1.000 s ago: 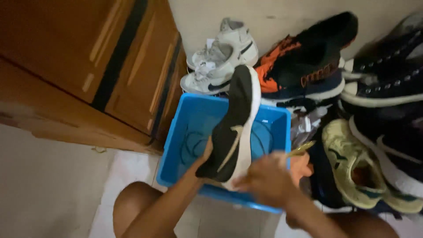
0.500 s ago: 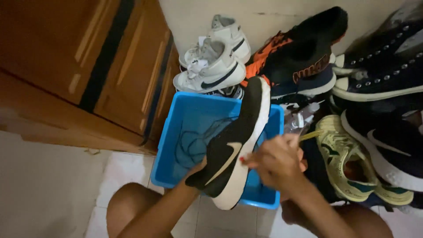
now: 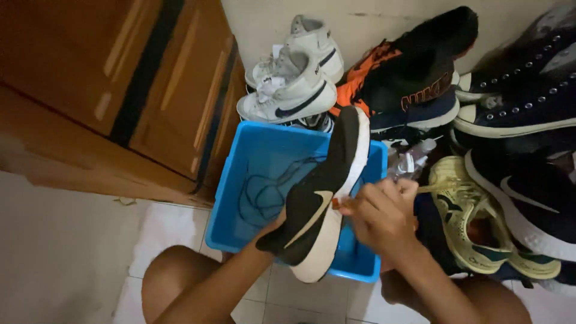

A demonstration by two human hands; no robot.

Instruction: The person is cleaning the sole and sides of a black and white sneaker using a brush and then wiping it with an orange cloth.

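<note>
- view from above, looking down at a person crouched on a pale tiled floor (image 3: pixel 72 252), knees at the bottom edge.
- left hand (image 3: pixel 273 231) is closed around the heel end of a black shoe (image 3: pixel 321 192) with a white sole, holding it tilted over a blue tub (image 3: pixel 264 150).
- the shoe's toe points away from the person, toward the tub's far right corner; its heel hangs over the near rim.
- right hand (image 3: pixel 378 213) is curled shut on a thin brush (image 3: pixel 429 188) with a yellowish handle; the head end meets the white sole edge at the shoe's side.
- dark laces (image 3: pixel 264 189) lie loose in the tub's bottom; whether water is in it, cannot tell.
- the shoe has no laces in it, so that much looks done; the scrubbing seems under way, with the sole still in hand.
- beyond the tub's far rim: a pair of white shoes (image 3: pixel 294 90) and a black and orange shoe (image 3: pixel 408 72) against the wall.
- to the right: a yellow shoe (image 3: pixel 474 222) and dark shoes (image 3: pixel 528 102), apparently waiting.
- a wooden cabinet (image 3: pixel 108 90) stands at the left.
</note>
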